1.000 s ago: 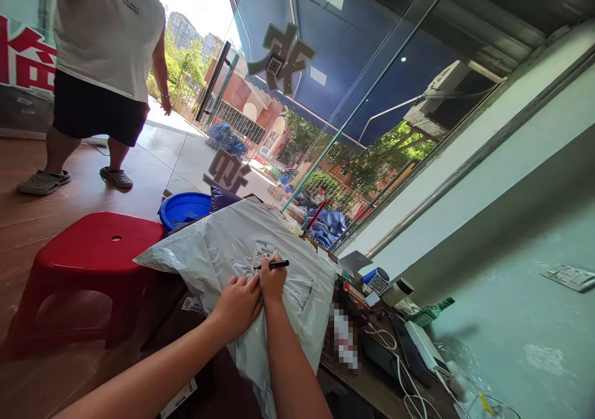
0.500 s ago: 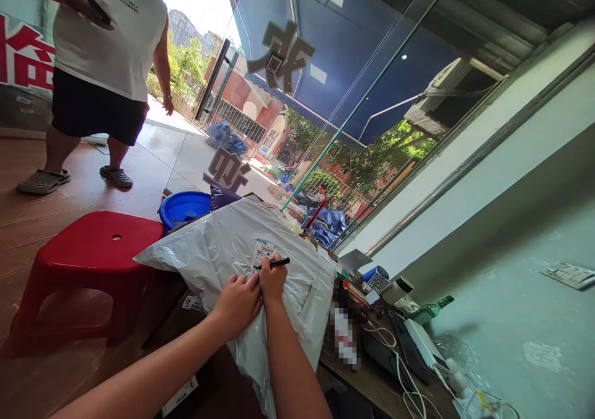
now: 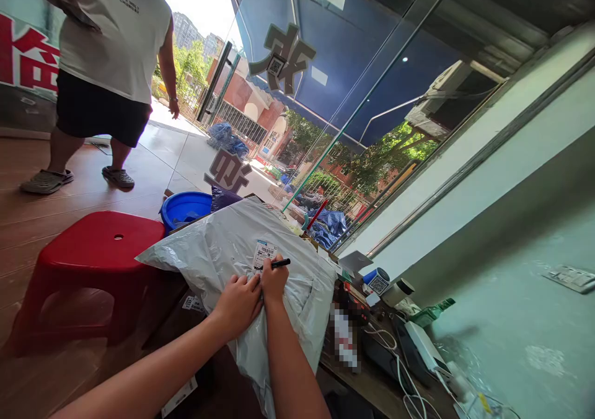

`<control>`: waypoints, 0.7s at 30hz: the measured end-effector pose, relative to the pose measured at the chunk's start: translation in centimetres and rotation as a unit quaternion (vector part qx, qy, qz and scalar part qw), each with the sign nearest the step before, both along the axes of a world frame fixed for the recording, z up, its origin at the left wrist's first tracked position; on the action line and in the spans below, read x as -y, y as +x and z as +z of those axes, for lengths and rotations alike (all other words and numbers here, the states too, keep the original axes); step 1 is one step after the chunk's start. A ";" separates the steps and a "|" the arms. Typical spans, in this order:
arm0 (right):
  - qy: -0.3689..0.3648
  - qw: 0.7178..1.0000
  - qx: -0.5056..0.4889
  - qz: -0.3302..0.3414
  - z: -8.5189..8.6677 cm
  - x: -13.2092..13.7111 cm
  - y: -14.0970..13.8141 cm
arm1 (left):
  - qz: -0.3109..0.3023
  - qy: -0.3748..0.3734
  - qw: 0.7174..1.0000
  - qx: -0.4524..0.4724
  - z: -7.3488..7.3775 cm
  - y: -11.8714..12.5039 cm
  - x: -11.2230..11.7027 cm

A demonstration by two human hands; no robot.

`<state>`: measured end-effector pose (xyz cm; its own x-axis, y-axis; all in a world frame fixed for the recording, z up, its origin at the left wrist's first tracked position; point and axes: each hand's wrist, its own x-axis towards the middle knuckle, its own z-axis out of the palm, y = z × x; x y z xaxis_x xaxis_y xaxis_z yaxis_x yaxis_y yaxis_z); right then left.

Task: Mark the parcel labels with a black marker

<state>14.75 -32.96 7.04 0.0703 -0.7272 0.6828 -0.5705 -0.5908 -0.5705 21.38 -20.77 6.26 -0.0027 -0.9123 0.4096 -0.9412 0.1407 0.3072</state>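
Observation:
A large white plastic mailer bag (image 3: 297,239) lies in front of me, its surface wrinkled. On it is a printed shipping label (image 3: 264,250) with a barcode. My right hand (image 3: 274,282) grips a black marker pen (image 3: 281,263) over the lower part of the label; the pen's tip is hard to make out. Close beside it, my left hand (image 3: 238,304) lies flat on the bag with its fingers stretched out, just below the label.
To the left are a red plastic stool (image 3: 97,242) and a blue tub (image 3: 188,207). A person in a white top (image 3: 109,41) stands beyond them by the glass door. Cables (image 3: 400,369), a white box (image 3: 425,343) and a green bottle (image 3: 432,312) crowd the right side.
Both hands stay nearly in place, with the marker still over the label. The standing person's hand with the phone has shifted slightly.

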 end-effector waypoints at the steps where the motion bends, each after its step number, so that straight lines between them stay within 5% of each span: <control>1: 0.000 1.000 0.000 -0.004 0.0 0.0 0.0 | 0.000 0.000 1.000 0.000 0.0 0.0 0.0; 21: -0.020 1.000 -0.009 -0.021 0.1 0.1 -0.3 | -0.004 -0.017 1.000 0.003 -0.1 0.0 -0.1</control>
